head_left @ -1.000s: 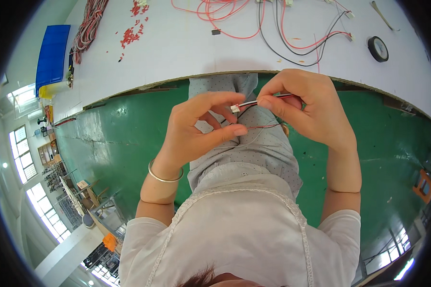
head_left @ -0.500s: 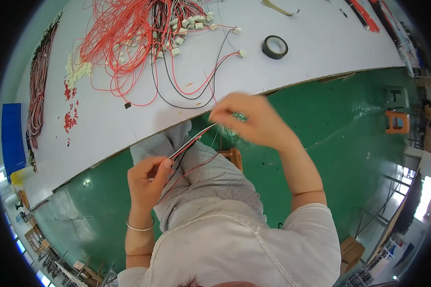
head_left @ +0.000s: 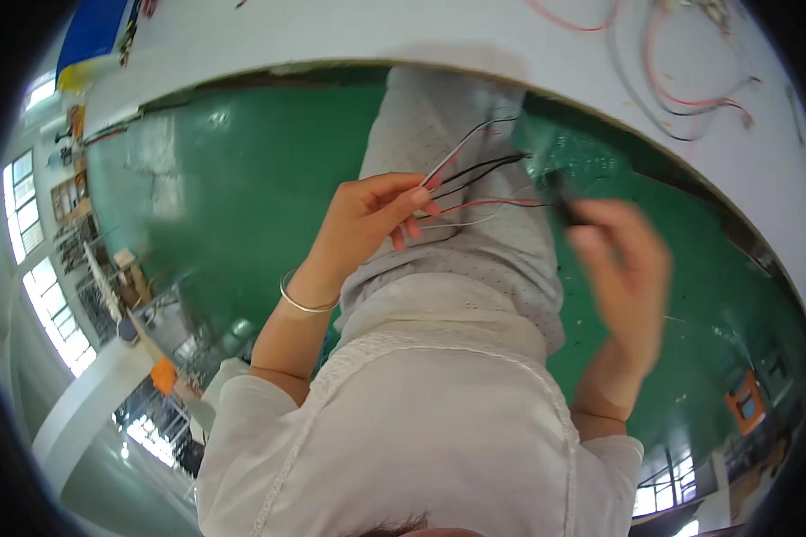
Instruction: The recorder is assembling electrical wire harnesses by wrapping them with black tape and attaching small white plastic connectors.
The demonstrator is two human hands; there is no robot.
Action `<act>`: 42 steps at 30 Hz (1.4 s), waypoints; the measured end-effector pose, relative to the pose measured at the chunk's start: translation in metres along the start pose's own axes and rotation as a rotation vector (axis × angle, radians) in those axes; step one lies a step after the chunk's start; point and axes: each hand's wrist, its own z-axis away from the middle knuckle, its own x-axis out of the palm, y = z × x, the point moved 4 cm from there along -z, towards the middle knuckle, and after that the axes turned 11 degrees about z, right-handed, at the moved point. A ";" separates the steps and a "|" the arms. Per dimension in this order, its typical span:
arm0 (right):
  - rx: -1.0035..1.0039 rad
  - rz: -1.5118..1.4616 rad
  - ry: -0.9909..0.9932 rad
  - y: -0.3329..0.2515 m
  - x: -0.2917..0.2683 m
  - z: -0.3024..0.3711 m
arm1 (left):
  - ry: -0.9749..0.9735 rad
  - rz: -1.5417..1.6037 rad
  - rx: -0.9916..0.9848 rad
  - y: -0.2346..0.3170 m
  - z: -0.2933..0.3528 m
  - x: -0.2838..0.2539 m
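My left hand [head_left: 372,215] pinches a bundle of thin wires [head_left: 479,168], black, red and white, between thumb and fingers. The loose wire ends fan out to the right over my lap. To the right of them is my right hand [head_left: 622,268], smeared by motion, with its fingers closed at the tips. A dark, blurred thing [head_left: 560,199] shows at those fingertips, near the wire ends. Its kind cannot be made out.
The white table's edge [head_left: 331,45] curves across the top, beyond my knees. Red and black wires with connectors [head_left: 663,80] lie on it at the upper right. An orange stool [head_left: 745,403] stands on the green floor at the lower right.
The view has turned, so the wire pile has slid to the upper right. My right hand has moved away from the wires, and a dark thing now shows at its fingertips. My left hand keeps its pinch.
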 end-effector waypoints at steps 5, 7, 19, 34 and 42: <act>0.298 -0.402 -0.363 0.014 0.129 0.004 | 0.022 0.051 0.025 -0.014 0.020 -0.025; 0.253 -0.412 -0.383 0.010 0.141 0.000 | 0.045 0.052 0.035 -0.024 0.022 -0.031; 0.259 -0.409 -0.461 0.003 0.158 -0.007 | 0.134 0.056 0.154 -0.042 0.028 -0.038; 0.264 -0.416 -0.456 0.010 0.151 -0.011 | 0.074 0.201 0.062 -0.043 0.021 -0.030; 0.261 -0.417 -0.453 0.013 0.152 -0.009 | 0.068 0.181 0.059 -0.046 0.020 -0.029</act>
